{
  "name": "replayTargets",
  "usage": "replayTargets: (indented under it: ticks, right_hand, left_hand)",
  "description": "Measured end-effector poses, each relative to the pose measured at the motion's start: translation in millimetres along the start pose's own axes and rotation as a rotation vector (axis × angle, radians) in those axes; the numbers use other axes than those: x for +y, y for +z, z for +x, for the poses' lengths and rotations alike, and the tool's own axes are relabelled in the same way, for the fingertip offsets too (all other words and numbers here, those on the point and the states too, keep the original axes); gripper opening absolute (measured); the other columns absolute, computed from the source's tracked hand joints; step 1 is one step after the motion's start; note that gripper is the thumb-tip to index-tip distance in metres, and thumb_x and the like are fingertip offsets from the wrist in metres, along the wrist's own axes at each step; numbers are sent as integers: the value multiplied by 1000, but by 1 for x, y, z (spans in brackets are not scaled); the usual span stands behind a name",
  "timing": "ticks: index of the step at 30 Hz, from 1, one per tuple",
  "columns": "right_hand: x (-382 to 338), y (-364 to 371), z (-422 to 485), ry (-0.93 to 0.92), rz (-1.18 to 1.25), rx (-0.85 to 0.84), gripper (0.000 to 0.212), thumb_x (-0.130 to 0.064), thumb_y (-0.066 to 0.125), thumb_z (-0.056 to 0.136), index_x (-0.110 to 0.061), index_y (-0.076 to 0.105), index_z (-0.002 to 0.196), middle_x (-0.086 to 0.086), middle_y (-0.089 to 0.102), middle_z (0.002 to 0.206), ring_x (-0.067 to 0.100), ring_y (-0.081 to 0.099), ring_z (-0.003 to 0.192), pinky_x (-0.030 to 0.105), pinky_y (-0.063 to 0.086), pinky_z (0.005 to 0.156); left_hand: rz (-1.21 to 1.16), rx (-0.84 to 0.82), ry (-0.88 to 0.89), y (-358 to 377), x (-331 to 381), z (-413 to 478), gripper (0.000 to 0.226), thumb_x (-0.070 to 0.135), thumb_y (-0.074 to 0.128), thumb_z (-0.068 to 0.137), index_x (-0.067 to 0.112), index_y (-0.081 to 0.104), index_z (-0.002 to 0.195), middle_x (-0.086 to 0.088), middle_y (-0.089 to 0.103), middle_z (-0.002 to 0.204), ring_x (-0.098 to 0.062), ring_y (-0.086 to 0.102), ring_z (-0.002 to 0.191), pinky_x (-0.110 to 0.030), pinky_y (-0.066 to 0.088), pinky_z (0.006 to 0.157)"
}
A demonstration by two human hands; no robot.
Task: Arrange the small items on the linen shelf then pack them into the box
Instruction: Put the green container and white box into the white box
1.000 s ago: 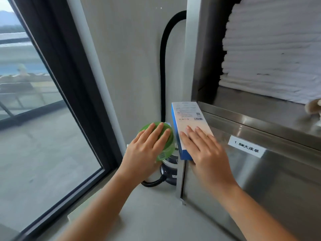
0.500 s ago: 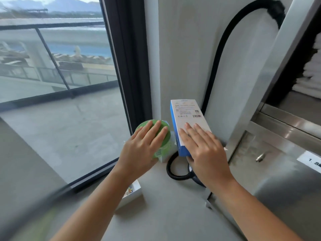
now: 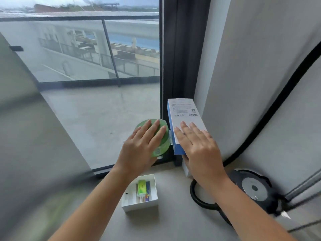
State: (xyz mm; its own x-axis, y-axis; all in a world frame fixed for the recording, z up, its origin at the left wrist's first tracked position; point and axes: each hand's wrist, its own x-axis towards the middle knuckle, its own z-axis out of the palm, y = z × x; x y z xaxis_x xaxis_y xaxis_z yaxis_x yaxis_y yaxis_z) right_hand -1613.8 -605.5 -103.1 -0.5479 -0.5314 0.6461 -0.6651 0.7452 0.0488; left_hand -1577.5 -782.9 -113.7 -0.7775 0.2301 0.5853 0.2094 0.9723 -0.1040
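My left hand holds a round green container in the air, fingers laid over its lid. Beside it my right hand holds a long blue and white carton, fingers flat on its top face and the thumb under it. Both items hang in front of the window corner. Below my hands a small open white box stands on the grey floor. Inside it lie a green packet and other small items.
A large window with a dark frame fills the left. A grey wall stands on the right with a black hose running down to a round black appliance on the floor.
The view has swung left and down from the steel linen shelf to the window corner. Both hands have carried their items along. The white box on the floor has come fully into view.
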Motion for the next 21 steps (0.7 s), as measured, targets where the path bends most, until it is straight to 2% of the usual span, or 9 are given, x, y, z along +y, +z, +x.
replayTargets:
  ticks: [3,7,11,21]
  right_hand:
    - [17,34,29,-87,37,3,62,0,87,51,-6,68,110,15,67,113,33,65,100,45,54,77]
    - [28,84,64,-159,62,18,59,-2,88,52,-6,69,108,15,68,110,32,66,97,43,55,76]
    - [27,139,86,-195,111,33,58,-2,87,54,-5,69,109,16,67,111,34,66,98,44,54,76]
    - [5,289,69,-214,130,35,59,0,86,53,-4,68,109,18,66,111,36,65,98,46,54,76]
  left_hand:
    - [35,19,-42,26,-26,15,80,13,89,43,3,63,118,-18,60,122,-38,59,109,-46,50,86]
    - [102,7,-73,62,-64,29,89,13,89,44,8,53,125,-18,59,124,-37,59,110,-47,50,86]
    - [145,16,-109,99,-96,32,76,12,88,47,3,63,118,-19,60,123,-38,59,109,-47,52,84]
    - [118,12,-155,225,-150,-25,73,8,85,48,1,63,117,-21,59,122,-39,59,109,-48,51,85]
